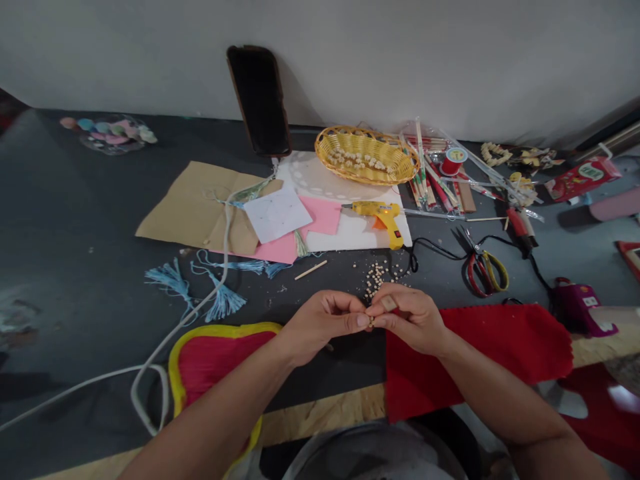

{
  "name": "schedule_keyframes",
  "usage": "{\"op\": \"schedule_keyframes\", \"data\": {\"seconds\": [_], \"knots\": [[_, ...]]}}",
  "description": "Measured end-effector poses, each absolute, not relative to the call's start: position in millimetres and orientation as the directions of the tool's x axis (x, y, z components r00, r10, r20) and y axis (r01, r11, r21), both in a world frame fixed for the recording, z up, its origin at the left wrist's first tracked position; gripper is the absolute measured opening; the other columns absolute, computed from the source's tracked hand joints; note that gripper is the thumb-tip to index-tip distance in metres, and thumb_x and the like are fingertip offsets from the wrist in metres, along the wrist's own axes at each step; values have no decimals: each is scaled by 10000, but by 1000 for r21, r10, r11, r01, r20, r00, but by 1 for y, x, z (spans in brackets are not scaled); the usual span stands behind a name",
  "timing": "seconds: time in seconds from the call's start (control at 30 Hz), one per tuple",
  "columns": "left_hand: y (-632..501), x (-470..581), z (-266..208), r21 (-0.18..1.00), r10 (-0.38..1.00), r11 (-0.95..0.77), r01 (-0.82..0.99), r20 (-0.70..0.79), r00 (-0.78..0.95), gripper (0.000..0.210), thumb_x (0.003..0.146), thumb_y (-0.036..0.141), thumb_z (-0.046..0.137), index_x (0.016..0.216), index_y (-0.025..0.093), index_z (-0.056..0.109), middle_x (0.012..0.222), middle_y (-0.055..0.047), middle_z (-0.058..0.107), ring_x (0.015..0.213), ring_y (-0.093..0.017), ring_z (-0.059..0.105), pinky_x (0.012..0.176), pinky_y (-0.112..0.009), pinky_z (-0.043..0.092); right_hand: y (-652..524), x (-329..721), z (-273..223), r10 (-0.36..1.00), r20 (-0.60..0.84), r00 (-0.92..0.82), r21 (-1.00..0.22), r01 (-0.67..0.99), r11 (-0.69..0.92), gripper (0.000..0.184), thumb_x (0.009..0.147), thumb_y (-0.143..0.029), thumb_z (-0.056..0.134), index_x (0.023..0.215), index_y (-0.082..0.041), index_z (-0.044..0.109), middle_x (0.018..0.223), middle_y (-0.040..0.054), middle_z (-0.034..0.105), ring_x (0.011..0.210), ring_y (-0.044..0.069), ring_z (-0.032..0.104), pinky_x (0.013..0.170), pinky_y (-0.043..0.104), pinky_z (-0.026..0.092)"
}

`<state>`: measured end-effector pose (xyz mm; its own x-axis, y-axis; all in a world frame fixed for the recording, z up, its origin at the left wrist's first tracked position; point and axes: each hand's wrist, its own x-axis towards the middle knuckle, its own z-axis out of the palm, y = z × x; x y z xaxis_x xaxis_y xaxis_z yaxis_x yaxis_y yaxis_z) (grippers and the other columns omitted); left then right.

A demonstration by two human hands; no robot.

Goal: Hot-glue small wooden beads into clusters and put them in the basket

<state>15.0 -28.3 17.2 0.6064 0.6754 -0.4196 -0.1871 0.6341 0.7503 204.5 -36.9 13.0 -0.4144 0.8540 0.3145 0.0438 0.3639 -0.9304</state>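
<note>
My left hand (325, 325) and my right hand (415, 321) meet at the fingertips over the near middle of the dark table. Pinched between both thumbs and forefingers is a tiny cluster of tan wood-like pieces (371, 323), partly covered by the fingers. A beige patch, perhaps tape, wraps a finger of the right hand. Just beyond the fingertips lies a loose pile of small round tan pieces (375, 275). A yellow hot glue gun (383, 217) rests on white board behind the pile, and a thin wooden stick (311, 270) lies to its left.
A wicker basket (367, 153) holds more small clusters. Red-and-yellow scissors (483, 267) and pliers (521, 230) lie right. Blue tassels (223, 300), brown paper (185, 207) and a white cable (190, 313) are left. Red felt (480, 347) lies under the right forearm. A phone (260, 100) leans on the wall.
</note>
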Motion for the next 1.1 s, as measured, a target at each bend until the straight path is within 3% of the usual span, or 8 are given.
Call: {"op": "schedule_keyframes", "data": {"seconds": [0.47,0.6,0.73,0.9,1.1], "knots": [[-29,15,15,770,684,618,-161,-425,593,282,648,366,800,613,114,678,563,20,581,538,-69,414,529,-208,273,-36,205,13,854,309,-419,-933,40,357,74,854,-213,656,898,-173,700,755,42,683,697,123,634,646,250,533],[-29,15,18,746,679,641,-184,-439,588,273,632,360,814,628,117,690,652,-22,657,625,-99,510,605,-217,347,-34,209,15,834,336,-437,-920,39,391,187,874,-296,630,1002,-171,682,802,61,677,751,141,631,681,274,540],[-29,15,18,733,670,658,-174,-465,578,304,587,379,835,602,119,677,602,-7,631,575,-87,467,552,-213,304,-35,210,17,800,370,-472,-878,103,467,281,823,-286,693,1078,-172,665,885,77,669,819,149,629,729,281,545],[-30,14,15,763,679,632,-136,-459,573,342,585,426,823,597,115,679,529,17,552,517,-73,362,504,-222,218,-37,207,17,801,388,-456,-864,122,488,188,830,-230,681,1009,-173,681,838,58,672,784,136,638,708,264,548],[-29,13,15,761,701,625,-171,-452,551,301,588,376,833,661,113,705,577,13,580,556,-77,406,536,-215,260,-38,206,19,829,402,-389,-841,201,503,152,804,-205,703,950,-168,682,812,55,673,730,134,629,636,242,540]]}}
